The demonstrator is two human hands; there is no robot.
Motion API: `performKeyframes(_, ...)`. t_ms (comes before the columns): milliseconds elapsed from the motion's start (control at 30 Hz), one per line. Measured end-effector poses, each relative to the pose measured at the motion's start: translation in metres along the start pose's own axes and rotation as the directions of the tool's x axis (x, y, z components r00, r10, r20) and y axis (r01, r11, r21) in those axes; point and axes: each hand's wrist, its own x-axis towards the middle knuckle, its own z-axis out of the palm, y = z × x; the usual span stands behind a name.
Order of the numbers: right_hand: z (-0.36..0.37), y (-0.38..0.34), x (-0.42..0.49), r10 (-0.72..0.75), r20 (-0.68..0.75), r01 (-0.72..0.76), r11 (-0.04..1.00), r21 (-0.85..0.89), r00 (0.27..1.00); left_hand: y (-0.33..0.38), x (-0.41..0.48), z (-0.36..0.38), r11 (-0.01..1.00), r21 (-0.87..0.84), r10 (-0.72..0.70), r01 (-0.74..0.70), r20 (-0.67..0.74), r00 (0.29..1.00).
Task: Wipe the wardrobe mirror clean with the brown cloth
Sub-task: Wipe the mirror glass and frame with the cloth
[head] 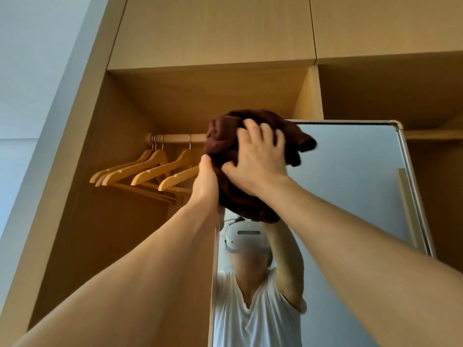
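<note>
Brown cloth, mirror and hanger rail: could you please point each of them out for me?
brown cloth (233, 194): head view, on its lower bunched folds.
mirror (350, 186): head view, on bare glass right of the hands.
hanger rail (175, 138): head view, on the wooden rod above the hangers.

Bunched dark-brown terry cloth (250, 156), centre frame, pressed vs upper-left corner of tall silver-framed wardrobe mirror (350, 196); mirror upright, fills right-centre to bottom of frame.
</note>
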Motion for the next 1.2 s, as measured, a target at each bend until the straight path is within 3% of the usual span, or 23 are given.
performKeyframes(133,0.0,0.011,0.006,-0.134,0.061,0.131,0.99,0.044,0.989,-0.006,0.006,-0.001,0.998,0.029,0.065,-0.064,-0.018,0.998)
performKeyframes(233,-0.008,0.038,-0.002,-0.197,0.054,0.196,0.98,0.026,0.979,-0.005,0.009,-0.002,0.996,0.086,0.016,-0.019,0.032,0.999)
performKeyframes(333,-0.016,0.069,-0.025,-0.147,0.009,0.147,0.989,0.023,0.989,-0.005,0.01,0.0,0.984,0.179,-0.022,0.023,-0.007,1.0)
performKeyframes(467,-0.031,0.106,-0.057,-0.068,-0.006,0.068,0.997,0.028,0.998,-0.003,0.011,0.006,0.959,0.282,0.07,-0.032,-0.126,0.99)
performKeyframes(567,-0.049,0.112,-0.039,-0.065,0.111,0.057,0.996,0.074,0.992,0.0,0.014,0.008,0.936,0.348,0.1,-0.054,-0.115,0.988)
performKeyframes(700,-0.065,0.087,0.01,-0.065,-0.018,0.066,0.992,0.103,0.998,0.006,0.019,0.002,0.909,0.416,0.015,0.013,-0.064,0.998)
performKeyframes(767,-0.061,0.059,0.037,-0.137,-0.03,0.139,0.987,0.082,0.99,0.014,0.022,-0.001,0.919,0.394,-0.003,0.021,-0.046,0.999)
performKeyframes(867,-0.042,0.018,0.063,-0.2,0.157,0.191,0.979,0.071,0.967,0.033,0.025,0.001,0.976,0.213,0.053,-0.045,-0.031,0.998)
performKeyframes(967,-0.026,0.01,0.073,-0.136,0.262,0.11,0.987,0.113,0.956,0.043,0.029,0.009,0.976,0.201,0.08,-0.082,0.016,0.997)
performKeyframes(1067,-0.031,0.042,0.068,-0.092,0.207,0.058,0.985,0.162,0.974,0.043,0.032,0.013,0.961,0.275,0.026,-0.029,0.012,1.0)
performKeyframes(1200,-0.046,0.094,0.047,0.027,0.181,-0.031,0.999,0.02,0.983,0.039,0.033,0.016,0.921,0.384,0.073,-0.062,-0.013,0.997)
